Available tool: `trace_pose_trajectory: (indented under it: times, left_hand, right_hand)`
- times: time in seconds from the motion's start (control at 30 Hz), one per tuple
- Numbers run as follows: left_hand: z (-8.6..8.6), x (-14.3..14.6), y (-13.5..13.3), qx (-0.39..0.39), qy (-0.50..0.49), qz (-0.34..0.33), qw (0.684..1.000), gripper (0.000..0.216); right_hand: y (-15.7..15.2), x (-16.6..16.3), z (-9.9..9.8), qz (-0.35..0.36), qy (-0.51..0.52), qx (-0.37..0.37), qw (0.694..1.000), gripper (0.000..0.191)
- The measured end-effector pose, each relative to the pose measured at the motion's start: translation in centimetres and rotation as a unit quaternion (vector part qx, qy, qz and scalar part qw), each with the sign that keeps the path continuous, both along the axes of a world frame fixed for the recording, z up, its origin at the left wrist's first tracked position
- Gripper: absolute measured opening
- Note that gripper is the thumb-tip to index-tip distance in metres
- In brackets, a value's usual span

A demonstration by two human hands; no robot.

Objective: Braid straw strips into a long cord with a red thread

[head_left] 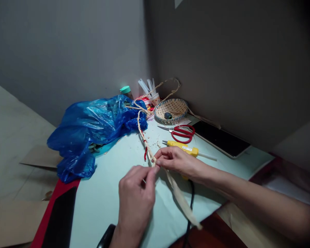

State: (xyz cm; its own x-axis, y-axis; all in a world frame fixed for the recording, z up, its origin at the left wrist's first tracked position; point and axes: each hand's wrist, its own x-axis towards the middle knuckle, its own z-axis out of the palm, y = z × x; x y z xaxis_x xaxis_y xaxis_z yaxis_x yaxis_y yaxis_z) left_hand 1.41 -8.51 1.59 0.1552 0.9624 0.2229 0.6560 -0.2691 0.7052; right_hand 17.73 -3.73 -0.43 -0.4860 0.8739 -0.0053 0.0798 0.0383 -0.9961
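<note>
Straw braid (142, 133), pinched by fingers of left hand (135, 199) and right hand (181, 162) near scissors (182, 133); plaited beyond them, loose strands (181, 200) remain unplaited.

A crumpled blue plastic bag (93, 127) lay at the left of the pale table (105, 206), with a green-lidded jar (125, 90) and a cup of clear sticks (154, 98) behind it. Red scissors (182, 133) and a yellow glue gun (184, 148) lay near a small woven basket (158, 116), a dark tablet (222, 139) just beside them.
</note>
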Motion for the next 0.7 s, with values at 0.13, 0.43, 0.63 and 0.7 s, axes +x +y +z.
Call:
trace_pose_trajectory:
  times: [0.13, 0.43, 0.63, 0.7]
  left_hand:
    - [-0.3, -0.1, 1.1, -0.093, -0.117, 0.021, 0.988, 0.017]
    - [-2.5, -0.1, 2.2, -0.298, -0.332, -0.013, 0.895, 0.02]
    - [-3.5, -0.7, 2.4, -0.175, -0.169, 0.022, 0.97, 0.021]
    - [-3.8, -0.7, 2.5, -0.17, -0.156, 0.022, 0.973, 0.024]
  right_hand:
    - [-0.1, -0.1, 0.0, 0.012, -0.012, 0.019, 1.0, 0.018]
    - [-0.1, -0.3, 0.2, 0.038, -0.164, 0.146, 0.975, 0.015]
    - [-1.0, -0.5, 1.2, -0.005, -0.332, 0.249, 0.91, 0.013]
    - [-1.6, -0.4, 1.5, -0.026, -0.371, 0.27, 0.888, 0.011]
